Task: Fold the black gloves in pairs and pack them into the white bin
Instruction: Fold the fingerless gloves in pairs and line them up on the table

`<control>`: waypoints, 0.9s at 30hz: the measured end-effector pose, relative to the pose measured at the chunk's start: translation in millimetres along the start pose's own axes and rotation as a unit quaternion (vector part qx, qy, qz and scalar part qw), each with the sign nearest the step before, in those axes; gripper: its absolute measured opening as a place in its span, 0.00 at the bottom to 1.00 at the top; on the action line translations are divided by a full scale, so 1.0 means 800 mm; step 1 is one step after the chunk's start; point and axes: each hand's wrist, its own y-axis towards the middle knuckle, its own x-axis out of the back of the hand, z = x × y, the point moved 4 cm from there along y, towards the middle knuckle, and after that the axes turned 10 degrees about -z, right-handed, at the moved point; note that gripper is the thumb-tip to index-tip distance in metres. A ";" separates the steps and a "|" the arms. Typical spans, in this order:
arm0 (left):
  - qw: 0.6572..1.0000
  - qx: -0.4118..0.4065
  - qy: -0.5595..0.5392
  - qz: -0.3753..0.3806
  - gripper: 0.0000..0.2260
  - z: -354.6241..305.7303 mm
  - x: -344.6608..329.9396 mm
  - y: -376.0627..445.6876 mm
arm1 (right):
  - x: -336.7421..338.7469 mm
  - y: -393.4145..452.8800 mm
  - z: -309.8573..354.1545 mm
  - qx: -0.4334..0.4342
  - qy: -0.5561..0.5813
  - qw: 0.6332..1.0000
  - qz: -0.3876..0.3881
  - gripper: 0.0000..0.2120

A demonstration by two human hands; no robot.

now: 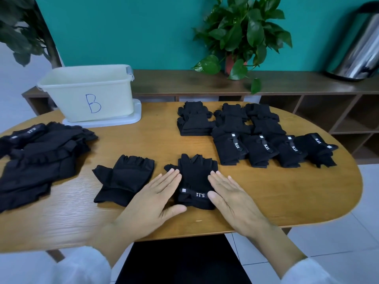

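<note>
Two flat palms frame one glove (195,179): our left hand (151,198) and right hand (233,198) lie with fingers straight, pressing its side edges and gripping nothing. Its partner (125,179) lies just left of our left hand; an unsorted heap (39,156) sits farther left, folded pairs (256,138) beyond our right hand. The bin (88,95) stands well beyond our left hand. If we fold carelessly, the soft fabric may bunch or the pair may sit crooked. The wrist strap reads "5.11"; the bin bears a handwritten blue "B".
</note>
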 end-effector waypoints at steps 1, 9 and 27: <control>0.999 -0.018 0.002 -0.040 0.36 0.001 0.005 -0.002 | 0.004 -0.004 0.002 0.013 0.006 1.000 -0.022 0.37; 0.998 -0.050 -0.041 -0.023 0.31 -0.001 0.003 0.009 | -0.007 -0.010 0.020 0.065 -0.023 0.998 -0.015 0.35; 0.990 0.065 -0.116 -0.035 0.28 -0.019 0.012 -0.012 | -0.005 -0.018 0.003 -0.117 0.164 0.969 -0.142 0.10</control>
